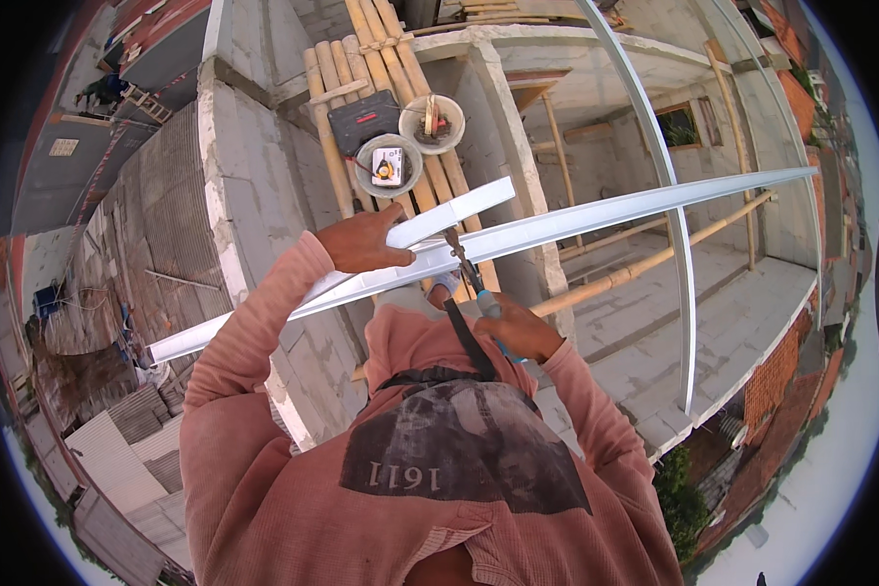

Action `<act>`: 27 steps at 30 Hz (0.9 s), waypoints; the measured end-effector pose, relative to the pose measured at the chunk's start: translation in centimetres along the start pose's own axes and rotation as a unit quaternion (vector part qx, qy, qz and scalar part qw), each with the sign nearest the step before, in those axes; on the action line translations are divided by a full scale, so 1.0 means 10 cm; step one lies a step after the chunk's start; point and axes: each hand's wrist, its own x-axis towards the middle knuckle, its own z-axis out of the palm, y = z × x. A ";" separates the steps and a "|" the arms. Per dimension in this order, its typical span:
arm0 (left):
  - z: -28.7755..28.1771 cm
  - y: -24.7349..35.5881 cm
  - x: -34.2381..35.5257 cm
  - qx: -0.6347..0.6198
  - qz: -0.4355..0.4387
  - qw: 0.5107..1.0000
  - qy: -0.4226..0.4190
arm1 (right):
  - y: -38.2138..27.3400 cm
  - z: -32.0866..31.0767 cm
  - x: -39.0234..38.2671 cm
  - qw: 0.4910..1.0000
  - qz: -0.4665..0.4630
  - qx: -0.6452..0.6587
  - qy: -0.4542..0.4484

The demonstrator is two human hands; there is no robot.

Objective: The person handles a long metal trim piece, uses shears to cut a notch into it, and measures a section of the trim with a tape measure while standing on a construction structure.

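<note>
My left hand (366,240) is closed around a short light-metal channel (464,203), fingers on its far side and thumb on the near side. Blue-handled tin snips (467,266) are in my right hand (520,330), fingers wrapped round the handles. Their jaws meet the near edge of the short channel; whether they bite into it is too small to tell. Just below lies a long metal channel (576,221), running from lower left to upper right. A dark strap (467,337) hangs at my waist beside the snips.
Beyond the channels, a bamboo platform (337,73) carries a dark tool case (363,119) and two buckets, one (446,139) holding tools, the other (366,184) topped by a small box (388,166). Block walls (503,117) drop to open rooms. A metal beam (682,293) crosses at right.
</note>
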 end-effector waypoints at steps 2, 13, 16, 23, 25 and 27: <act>0.01 -0.02 -0.02 -0.001 -0.004 1.000 0.000 | 0.02 0.03 0.02 1.000 -0.001 -0.010 0.011; 0.09 -0.08 0.01 -0.040 -0.012 0.999 -0.012 | -0.26 0.07 -0.08 0.992 0.114 -0.002 0.054; 0.15 -0.23 0.09 -0.066 0.001 0.998 -0.013 | -0.19 0.07 -0.04 0.993 0.099 -0.029 0.051; -0.06 -0.80 0.01 -0.571 -0.111 0.810 -0.070 | -0.30 -0.09 -0.14 0.959 0.145 0.220 -0.108; -0.02 -1.03 -0.03 -0.667 -0.031 0.741 -0.074 | -0.38 -0.11 -0.28 0.961 0.101 0.229 -0.119; -0.03 -1.03 -0.11 -0.758 0.036 0.652 0.000 | -0.31 -0.09 -0.37 0.960 0.108 0.243 -0.091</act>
